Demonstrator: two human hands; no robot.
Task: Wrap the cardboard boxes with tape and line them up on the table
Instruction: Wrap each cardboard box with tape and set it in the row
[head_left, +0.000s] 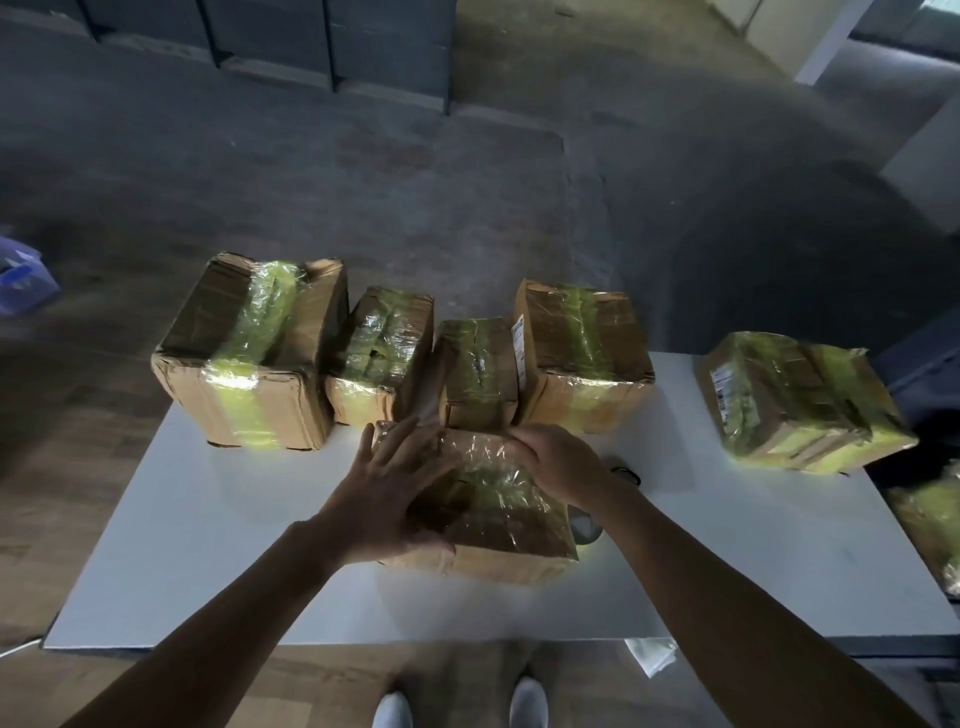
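While box sits mid white table, wood floor beneath.

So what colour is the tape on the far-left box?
The tape is translucent yellow-green; head view.

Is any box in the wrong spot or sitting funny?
Yes. Four tape-wrapped cardboard boxes line the far edge of the white table, but the taped cardboard box on the right sits apart, turned crooked. Another wrapped box lies under the left hand and right hand.
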